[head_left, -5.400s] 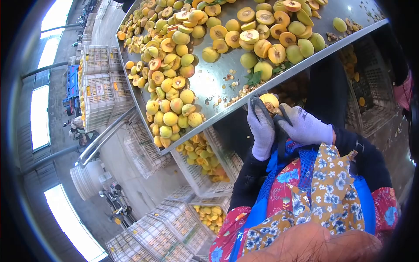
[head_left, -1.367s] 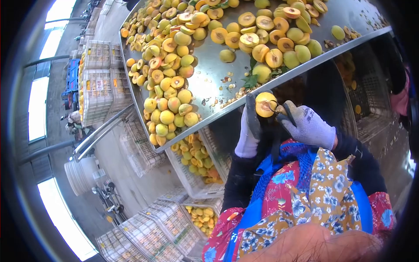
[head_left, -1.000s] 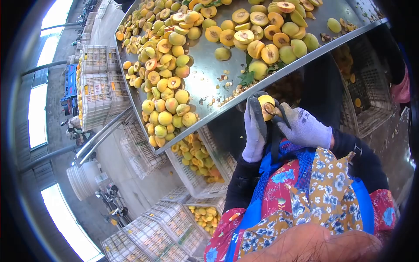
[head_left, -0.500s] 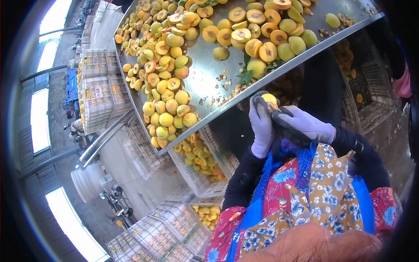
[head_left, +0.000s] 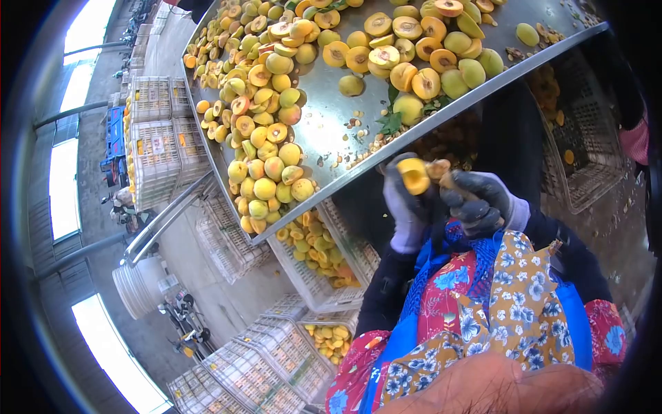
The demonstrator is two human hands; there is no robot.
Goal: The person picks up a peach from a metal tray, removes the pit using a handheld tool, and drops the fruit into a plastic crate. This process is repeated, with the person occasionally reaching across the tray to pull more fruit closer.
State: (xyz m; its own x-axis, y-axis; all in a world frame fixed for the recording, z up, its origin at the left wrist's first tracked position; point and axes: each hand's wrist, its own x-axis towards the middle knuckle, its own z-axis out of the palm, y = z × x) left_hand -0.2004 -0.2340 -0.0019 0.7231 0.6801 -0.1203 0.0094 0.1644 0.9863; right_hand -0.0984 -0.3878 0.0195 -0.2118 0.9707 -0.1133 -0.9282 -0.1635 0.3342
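My left hand (head_left: 403, 203), in a lavender glove with a dark palm, grips a yellow peach half (head_left: 414, 176) with its hollow cut face turned up. Close beside it, my right hand (head_left: 484, 201) is closed in a matching glove. At its fingertips is a small brown lump (head_left: 437, 170) that looks like a peach pit. Both hands are in front of the near edge of a metal table (head_left: 321, 131). On that table lie whole peaches (head_left: 263, 188), several cut halves (head_left: 425, 83), loose pits and green leaves (head_left: 390, 123).
Under the table edge stands a crate of peach halves (head_left: 314, 293). More crates (head_left: 258, 366) are stacked at lower left and others (head_left: 157, 148) farther left. An open crate (head_left: 586, 176) is at right, near another person's pink sleeve (head_left: 634, 138). A white bucket (head_left: 138, 286) stands on the floor.
My hands were pressed together around the peach; now they are slightly apart. The hollow half has come into view in my left hand, and the brown lump at my right fingertips.
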